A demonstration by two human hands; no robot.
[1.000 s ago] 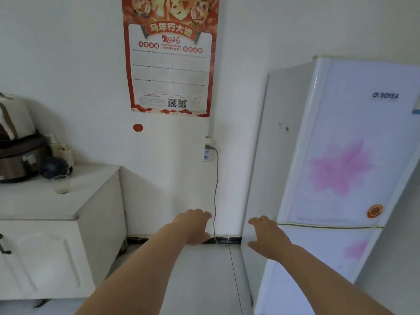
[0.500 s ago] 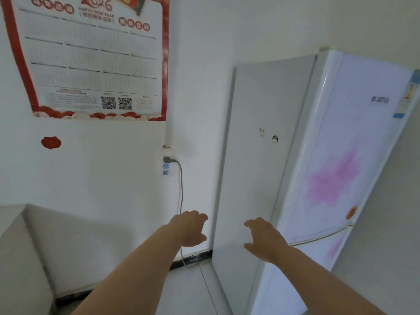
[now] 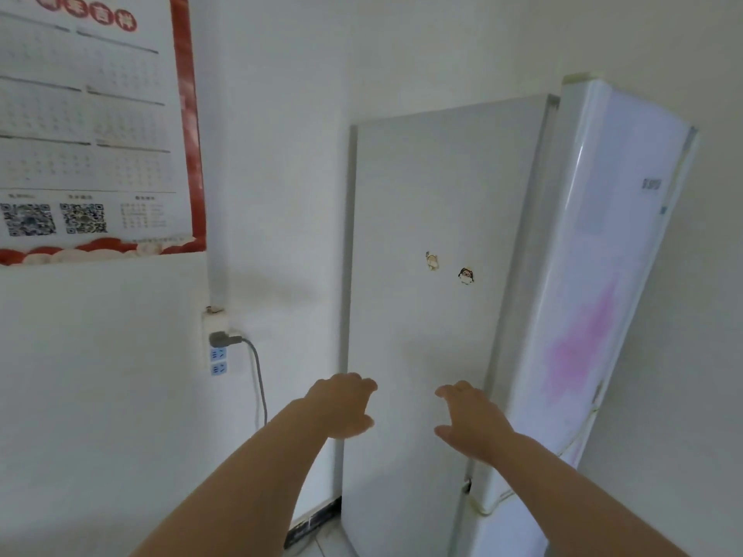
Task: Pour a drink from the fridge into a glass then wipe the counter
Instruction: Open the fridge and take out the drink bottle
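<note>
While the fridge [image 3: 442, 186] stands shut, I judge the task barely begun: no drink is out, no glass or counter is in view, and pouring and wiping are both left to do. It stands at the right, turned so that its plain side panel faces the camera and its door [image 3: 599, 283], with a pink flower print, slants away to the right. A pale seal line crosses the door low down, where the upper door seems to meet a lower one. No handle can be made out.

Both hands are held out in front of the side panel, low on it. The left hand [image 3: 341, 408] is near the panel's rear edge, the right hand [image 3: 472, 422] near the front corner, just beside the door. The fingers [image 3: 450, 392] of each are loose and slightly bent, grasping nothing. Whether any fingertip touches the panel cannot be told; they look apart from it. The right hand is the closer to the door edge, so the opening pull will likely fall to it.

Two small stickers [image 3: 466, 275] sit higher on the panel. Left of the fridge, a socket [image 3: 219, 355] on the wall [image 3: 281, 114] holds a grey cord [image 3: 259, 379]. A red-edged calendar [image 3: 92, 126] hangs further left.
</note>
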